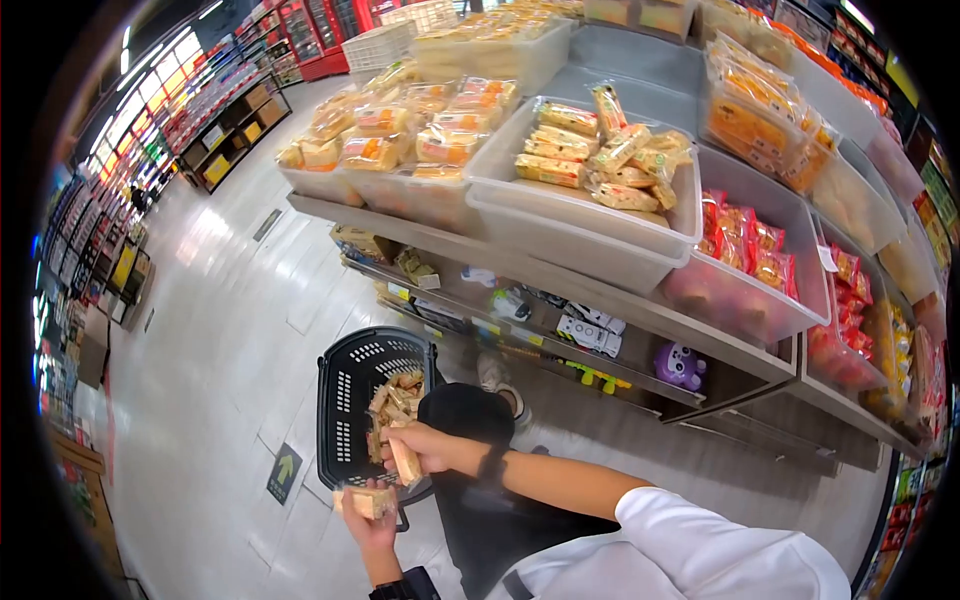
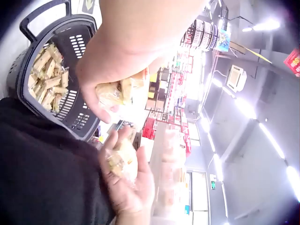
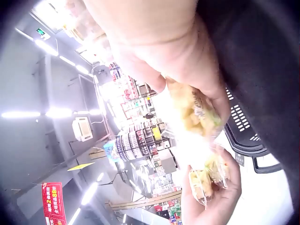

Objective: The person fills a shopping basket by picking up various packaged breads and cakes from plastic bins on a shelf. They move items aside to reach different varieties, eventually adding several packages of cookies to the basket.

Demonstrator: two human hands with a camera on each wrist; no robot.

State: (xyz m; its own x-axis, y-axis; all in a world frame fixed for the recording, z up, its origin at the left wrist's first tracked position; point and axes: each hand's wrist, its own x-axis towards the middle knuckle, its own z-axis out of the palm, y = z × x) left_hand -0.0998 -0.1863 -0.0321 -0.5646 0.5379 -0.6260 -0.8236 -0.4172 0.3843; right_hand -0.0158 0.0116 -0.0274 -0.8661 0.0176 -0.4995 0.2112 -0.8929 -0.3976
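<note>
"What's the biggest thing there?"

"The shelf (image 1: 560,278), beyond the left hand (image 1: 370,533) and the right hand (image 1: 430,448), off to their right. Tubs (image 1: 570,235) line its top, well apart from the fingers"

"Next size down?"

"The basket (image 1: 340,440), black, with slotted sides, low down below the hands. In the head view the right hand shows over it, and the left hand beside its near corner"

"Are the hands together?"

"Apart, but near each other, and both busy. The right hand's fingers and thumb grip one pack (image 1: 406,465). The left hand clasps two packs (image 3: 201,186), side by side, plainest from the right wrist"

"Do the held ones touch across the gap?"

"I cannot tell; glare washes out the space between them"

"Any others?"

"A loose heap of packs (image 1: 398,395) lies in the basket, past the right hand and further from the left"

"And what are they like?"

"Small and pale, in clear wrap, the print on them too blurred to read"
</note>
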